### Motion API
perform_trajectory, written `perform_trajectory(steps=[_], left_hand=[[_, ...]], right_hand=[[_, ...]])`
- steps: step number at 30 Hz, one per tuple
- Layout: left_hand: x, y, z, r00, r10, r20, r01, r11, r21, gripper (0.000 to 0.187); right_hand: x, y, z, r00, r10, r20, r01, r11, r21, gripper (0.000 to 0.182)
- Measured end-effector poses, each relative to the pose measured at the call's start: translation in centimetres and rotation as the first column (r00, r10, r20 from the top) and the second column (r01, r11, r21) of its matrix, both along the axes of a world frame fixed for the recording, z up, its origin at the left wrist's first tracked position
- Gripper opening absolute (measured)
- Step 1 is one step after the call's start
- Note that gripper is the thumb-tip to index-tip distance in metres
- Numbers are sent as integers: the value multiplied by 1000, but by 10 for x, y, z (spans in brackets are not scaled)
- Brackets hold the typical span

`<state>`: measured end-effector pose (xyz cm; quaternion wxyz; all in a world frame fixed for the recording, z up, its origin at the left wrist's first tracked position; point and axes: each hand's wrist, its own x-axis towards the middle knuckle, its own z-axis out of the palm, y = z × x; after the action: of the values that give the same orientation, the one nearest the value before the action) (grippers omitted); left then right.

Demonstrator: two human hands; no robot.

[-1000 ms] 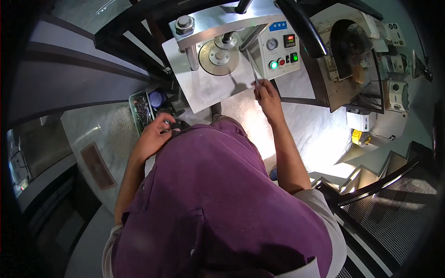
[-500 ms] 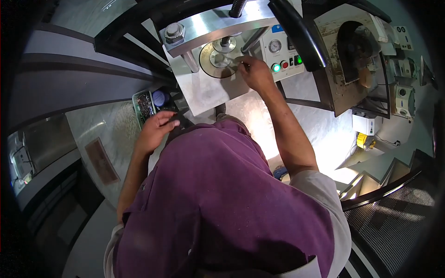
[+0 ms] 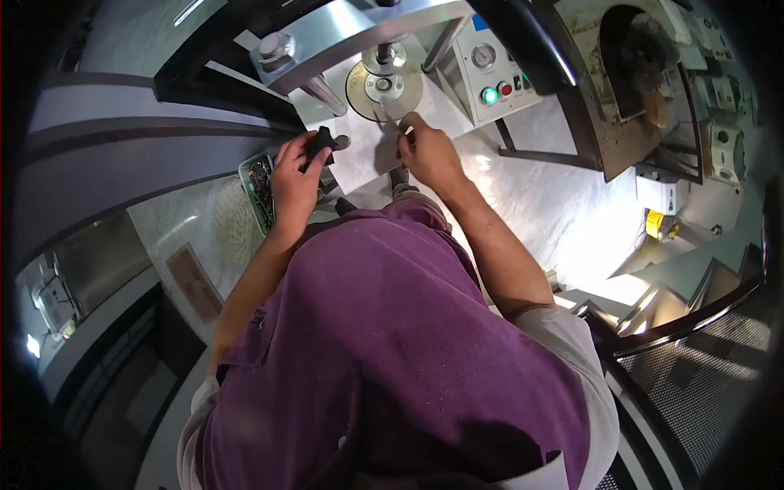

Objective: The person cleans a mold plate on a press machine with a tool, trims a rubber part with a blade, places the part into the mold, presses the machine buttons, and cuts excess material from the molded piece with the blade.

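My left hand (image 3: 296, 184) is at the left edge of the press's white base, its fingers closed around a small black piece (image 3: 320, 145). A small round metallic end (image 3: 342, 142) shows beside that piece. My right hand (image 3: 433, 157) is over the front of the base, fingers curled in a pinch. Whatever lies in them is too small to make out. Beyond both hands, a round brass-coloured plate (image 3: 409, 102) lies on the base, with a metal disc (image 3: 383, 86) at its centre under the press's screw ram (image 3: 384, 55).
A control panel (image 3: 483, 73) with a gauge and a lit green button stands right of the press. A black lever (image 3: 523, 37) reaches across above. Left below is a green bin (image 3: 260, 200) of scraps. A metal box with a dark round opening (image 3: 608, 90) stands at right.
My left hand has risen from beside the apron to the base, now with the black piece in it. My right hand has drawn back from the disc towards the base's front.
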<state>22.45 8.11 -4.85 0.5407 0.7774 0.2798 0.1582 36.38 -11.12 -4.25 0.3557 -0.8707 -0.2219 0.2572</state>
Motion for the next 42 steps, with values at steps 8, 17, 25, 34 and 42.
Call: perform_trajectory(steps=[8,17,25,34,42], left_hand=[[12,23,10,946,-321,-46,324,928,183,38],[16,13,10,925,-346,-155,379,858,347,31],[15,13,1,936,-331,-122,352,894,278,32],[18,13,5,929,-352,-117,370,856,360,32],[22,33,-9,889,-444,-114,455,828,329,29]], right_hand=[[-69,18,-13,999,-25,-37,30,990,134,26],[-91,30,-30,1000,-18,2,18,978,207,27],[-95,31,-36,996,-10,-91,33,967,251,24],[-91,28,-34,997,-40,-73,62,941,331,28],[-80,18,-36,998,43,-48,-30,967,254,25]])
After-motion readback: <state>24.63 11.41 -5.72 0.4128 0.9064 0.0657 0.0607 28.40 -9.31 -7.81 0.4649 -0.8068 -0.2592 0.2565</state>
